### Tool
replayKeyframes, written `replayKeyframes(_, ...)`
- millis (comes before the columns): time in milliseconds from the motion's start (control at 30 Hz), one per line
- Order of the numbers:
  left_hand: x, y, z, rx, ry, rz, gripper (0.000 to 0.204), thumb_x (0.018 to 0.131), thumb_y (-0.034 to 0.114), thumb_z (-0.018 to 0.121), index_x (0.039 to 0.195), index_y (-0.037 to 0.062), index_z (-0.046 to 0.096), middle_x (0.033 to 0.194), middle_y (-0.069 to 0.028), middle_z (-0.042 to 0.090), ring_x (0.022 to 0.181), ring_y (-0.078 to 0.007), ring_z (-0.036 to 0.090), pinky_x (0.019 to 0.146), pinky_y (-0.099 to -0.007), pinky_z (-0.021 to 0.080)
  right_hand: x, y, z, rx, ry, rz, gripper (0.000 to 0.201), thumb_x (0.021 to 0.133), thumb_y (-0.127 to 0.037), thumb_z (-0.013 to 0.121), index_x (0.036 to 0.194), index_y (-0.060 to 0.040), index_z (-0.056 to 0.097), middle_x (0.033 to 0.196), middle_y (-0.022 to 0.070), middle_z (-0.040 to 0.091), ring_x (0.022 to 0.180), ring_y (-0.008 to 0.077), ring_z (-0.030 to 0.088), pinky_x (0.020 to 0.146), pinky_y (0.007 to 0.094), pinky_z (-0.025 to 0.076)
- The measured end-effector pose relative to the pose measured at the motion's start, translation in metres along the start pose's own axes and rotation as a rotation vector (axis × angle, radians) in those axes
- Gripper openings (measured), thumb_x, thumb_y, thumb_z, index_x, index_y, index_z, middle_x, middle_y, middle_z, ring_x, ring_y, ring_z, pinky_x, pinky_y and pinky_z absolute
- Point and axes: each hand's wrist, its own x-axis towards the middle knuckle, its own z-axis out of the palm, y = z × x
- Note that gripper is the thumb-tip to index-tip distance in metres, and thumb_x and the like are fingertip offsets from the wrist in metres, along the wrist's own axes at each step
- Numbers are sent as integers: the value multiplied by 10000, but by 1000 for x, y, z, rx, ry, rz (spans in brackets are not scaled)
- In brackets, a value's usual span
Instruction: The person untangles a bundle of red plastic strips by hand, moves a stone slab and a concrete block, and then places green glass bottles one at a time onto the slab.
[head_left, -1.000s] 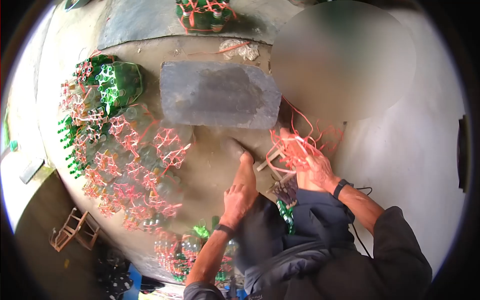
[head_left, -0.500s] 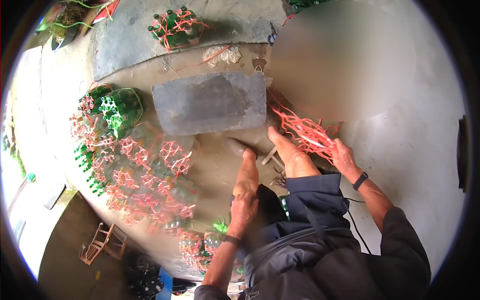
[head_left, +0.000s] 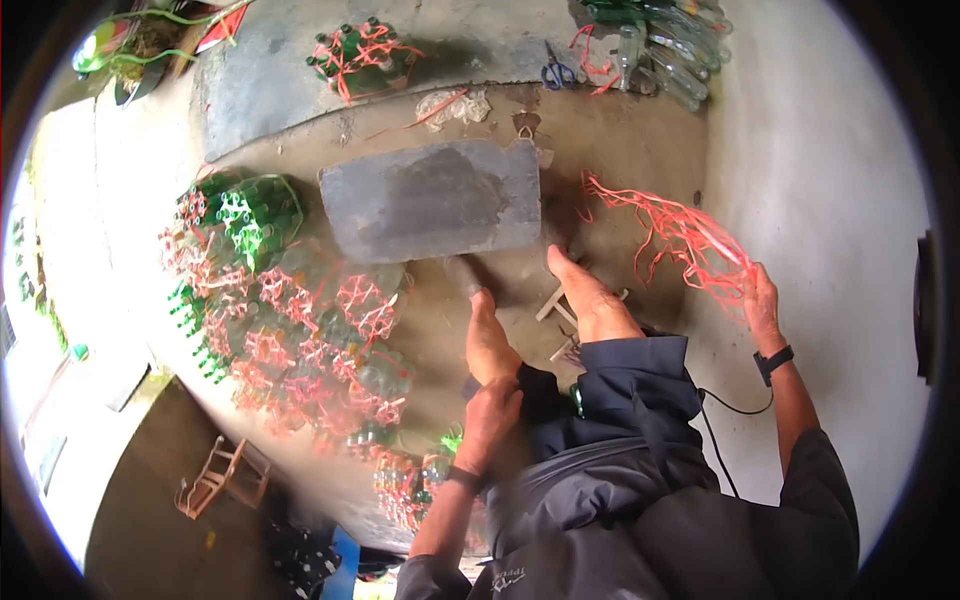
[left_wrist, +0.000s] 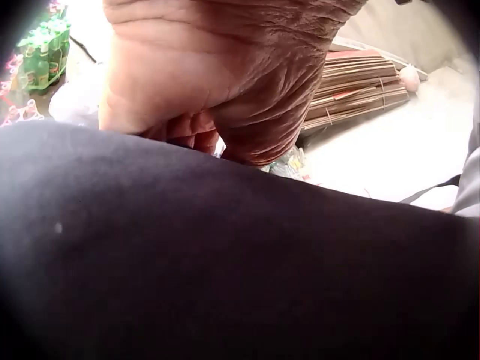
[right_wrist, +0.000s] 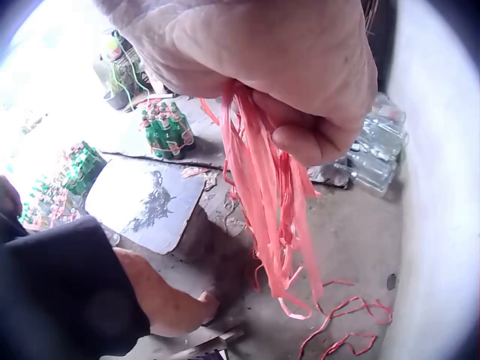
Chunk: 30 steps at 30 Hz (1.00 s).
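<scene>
My right hand (head_left: 762, 305) grips one end of a bundle of pink-red plastic strips (head_left: 695, 235), held out to the right of the knee. In the right wrist view the strips (right_wrist: 262, 187) hang from the curled fingers in a loose bunch, with a few loops trailing lower. Against the dark trouser leg rests my left hand (head_left: 492, 412), holding nothing that shows. The left wrist view has that hand (left_wrist: 217, 67) over the dark cloth (left_wrist: 225, 247), its fingertips hidden behind the leg.
A grey slab (head_left: 430, 200) lies in front of the feet. Many tied bottles (head_left: 320, 330) stand at the left. Beyond the slab are a green bottle bundle (head_left: 365, 60), scissors (head_left: 556, 72) and loose clear bottles (head_left: 675, 55). A pale wall (head_left: 820, 200) runs along the right.
My right hand has carried the strips from over the knee outward to the right, and they now stretch out longer. The left hand stays on the leg.
</scene>
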Motion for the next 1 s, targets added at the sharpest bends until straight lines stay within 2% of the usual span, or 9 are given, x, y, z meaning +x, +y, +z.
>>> replayKeyframes(100, 1, -15, -4, 83, -91, 20, 203, 847, 165, 690, 1032, 84, 672, 952, -164, 699, 914, -378, 670, 801, -453, 537, -14, -5, -13, 11, 96, 57, 196, 1025, -185, 503, 1109, -28, 584, 840, 95, 625, 788, 167, 566, 753, 341, 493)
replayKeyframes(367, -3, -50, -46, 144, -227, 97, 284, 814, 174, 716, 1073, 70, 662, 1024, -172, 675, 963, -380, 646, 838, -461, 523, -96, -32, -1, 146, 249, 237, 198, 1025, -197, 513, 1099, -28, 585, 816, 78, 585, 781, 154, 563, 755, 327, 491)
replayKeyframes(567, 11, -10, -49, 176, -225, 225, 569, 771, 132, 772, 1293, 89, 549, 1253, -189, 581, 1009, -410, 626, 851, -455, 543, -126, -91, 25, 158, 112, 120, 181, 1033, -189, 519, 1080, -27, 583, 879, 125, 685, 768, 176, 669, 686, 334, 524)
replayKeyframes(600, 13, 8, -46, 182, -222, 222, 569, 771, 132, 772, 1293, 89, 549, 1253, -189, 581, 1009, -410, 626, 851, -455, 543, -125, -117, 34, 446, 47, 313, 213, 1041, -226, 522, 1042, -24, 586, 848, 123, 689, 757, 179, 687, 631, 361, 530)
replayKeyframes(633, 16, 31, -44, 95, -212, 257, 657, 753, 114, 797, 1344, 102, 510, 1334, -193, 533, 1007, -386, 644, 841, -428, 558, -124, -129, 47, 522, -3, 272, 280, 1053, -279, 501, 992, -16, 576, 825, 158, 684, 725, 282, 700, 587, 404, 518)
replayKeyframes(667, 22, 50, -40, 10, -195, 292, 747, 735, 96, 821, 1395, 114, 470, 1416, -198, 486, 1005, -362, 663, 831, -402, 574, -121, -119, 58, 59, -64, 2, 247, 1046, -242, 497, 970, -17, 567, 813, 197, 663, 710, 394, 661, 582, 448, 497)
replayKeyframes(733, 34, 72, -26, 7, -207, 343, 827, 716, 78, 830, 1433, 130, 423, 1473, -186, 414, 1015, -378, 660, 830, -406, 579, -114, -142, 77, -7, -82, -231, 181, 1022, -196, 524, 984, -24, 566, 800, 215, 640, 725, 449, 611, 594, 489, 473)
replayKeyframes(867, 58, 107, 1, 63, -281, 472, 963, 690, 66, 841, 1498, 163, 327, 1535, -172, 325, 1101, -415, 629, 834, -425, 584, -97, -196, 82, 182, -358, -371, 167, 919, -131, 626, 1014, -14, 553, 835, 202, 648, 773, 406, 641, 654, 480, 506)
replayKeyframes(1000, 80, 108, 34, -90, -327, 553, 846, 734, 48, 782, 1456, 147, 354, 1447, -179, 447, 1126, -419, 619, 835, -456, 577, -73, -203, 81, 214, -470, -534, 132, 903, -109, 629, 953, -14, 553, 810, 182, 638, 773, 385, 648, 663, 468, 514)
